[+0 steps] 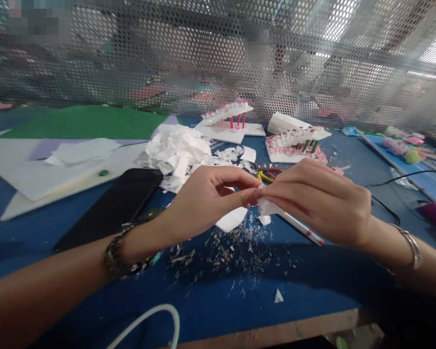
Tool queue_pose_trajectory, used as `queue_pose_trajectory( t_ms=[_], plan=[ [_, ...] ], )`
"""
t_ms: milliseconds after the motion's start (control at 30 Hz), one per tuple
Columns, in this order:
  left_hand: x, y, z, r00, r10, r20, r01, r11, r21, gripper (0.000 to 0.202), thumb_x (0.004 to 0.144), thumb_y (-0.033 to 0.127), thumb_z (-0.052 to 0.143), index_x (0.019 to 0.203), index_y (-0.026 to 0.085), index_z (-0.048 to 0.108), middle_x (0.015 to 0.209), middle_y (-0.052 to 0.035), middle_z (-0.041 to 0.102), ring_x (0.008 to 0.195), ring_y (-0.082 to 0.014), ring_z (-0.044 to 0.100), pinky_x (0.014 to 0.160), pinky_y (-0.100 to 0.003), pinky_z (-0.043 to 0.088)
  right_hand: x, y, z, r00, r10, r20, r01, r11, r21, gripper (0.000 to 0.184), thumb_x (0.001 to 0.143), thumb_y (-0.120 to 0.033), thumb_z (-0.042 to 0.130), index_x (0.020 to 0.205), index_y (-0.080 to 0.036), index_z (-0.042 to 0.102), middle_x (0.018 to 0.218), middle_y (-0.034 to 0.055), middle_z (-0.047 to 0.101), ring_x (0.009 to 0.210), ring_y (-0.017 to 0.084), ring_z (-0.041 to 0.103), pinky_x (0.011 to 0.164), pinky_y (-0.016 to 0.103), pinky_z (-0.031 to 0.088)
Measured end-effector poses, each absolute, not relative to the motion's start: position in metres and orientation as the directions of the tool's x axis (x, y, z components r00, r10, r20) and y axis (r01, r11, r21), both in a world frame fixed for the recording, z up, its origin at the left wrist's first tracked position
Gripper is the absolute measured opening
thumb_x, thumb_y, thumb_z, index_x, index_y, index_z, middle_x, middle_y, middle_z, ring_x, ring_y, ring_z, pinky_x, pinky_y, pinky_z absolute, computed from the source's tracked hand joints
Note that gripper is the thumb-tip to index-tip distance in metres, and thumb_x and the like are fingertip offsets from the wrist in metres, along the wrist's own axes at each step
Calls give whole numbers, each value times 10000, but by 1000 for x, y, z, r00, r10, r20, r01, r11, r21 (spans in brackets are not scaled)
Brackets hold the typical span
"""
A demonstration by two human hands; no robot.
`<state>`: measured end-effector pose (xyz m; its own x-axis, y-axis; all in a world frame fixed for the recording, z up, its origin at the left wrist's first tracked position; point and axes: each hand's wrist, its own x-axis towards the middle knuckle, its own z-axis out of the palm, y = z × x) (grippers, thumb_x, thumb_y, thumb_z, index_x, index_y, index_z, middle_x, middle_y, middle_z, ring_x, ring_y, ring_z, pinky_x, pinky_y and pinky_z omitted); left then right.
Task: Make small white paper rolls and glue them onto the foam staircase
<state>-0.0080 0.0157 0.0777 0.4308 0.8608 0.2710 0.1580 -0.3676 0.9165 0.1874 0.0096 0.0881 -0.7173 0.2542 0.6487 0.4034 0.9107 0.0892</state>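
Note:
Both my hands meet over the middle of the blue table, fingertips pinched together. My left hand and my right hand grip a small white scrap of paper between thumbs and fingers; part of it is hidden by the fingers. Just behind the hands lie pliers with yellow and red handles. A white stick with reddish marks lies under my right hand. Below my fingers a white sheet piece rests among scattered tiny paper shreds.
A pile of torn white paper stands behind my left hand, beside a black phone-like slab. Two small white models on posts, one with pink pieces and one with green posts, stand near the perforated metal screen. A white cable loops in front.

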Motion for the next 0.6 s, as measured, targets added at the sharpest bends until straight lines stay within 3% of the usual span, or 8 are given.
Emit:
queue_pose_trajectory(
  t_ms=[200,400,500,600],
  plan=[
    [-7,16,78,438,860,262,208,-380,901,91,733,207,611,676,152,655,632,14,635,571,-63,572,539,-101,481,186,16,87,-728,274,628,411,908,80,74,851,-147,484,846,-133,556,824,39,588,774,110,533,707,244,470],
    [-9,17,74,474,802,363,215,-505,836,104,752,217,603,679,164,654,652,-2,649,561,-87,588,513,-128,484,185,21,86,-715,322,620,396,918,-20,56,850,-183,491,811,-175,530,789,28,580,745,112,538,692,244,463],
    [-10,17,75,495,760,421,282,-599,749,122,770,216,587,675,177,654,656,0,658,566,-95,590,507,-142,466,184,22,85,-700,359,617,393,915,-88,63,852,-205,494,801,-185,527,764,16,579,725,103,535,659,230,458],
    [-13,18,76,534,673,511,351,-727,591,90,782,220,587,755,185,666,708,-6,674,634,-107,602,571,-163,465,184,23,83,-681,409,608,387,905,-175,73,836,-226,527,779,-180,526,725,-2,575,672,84,528,614,204,445]
  ],
)
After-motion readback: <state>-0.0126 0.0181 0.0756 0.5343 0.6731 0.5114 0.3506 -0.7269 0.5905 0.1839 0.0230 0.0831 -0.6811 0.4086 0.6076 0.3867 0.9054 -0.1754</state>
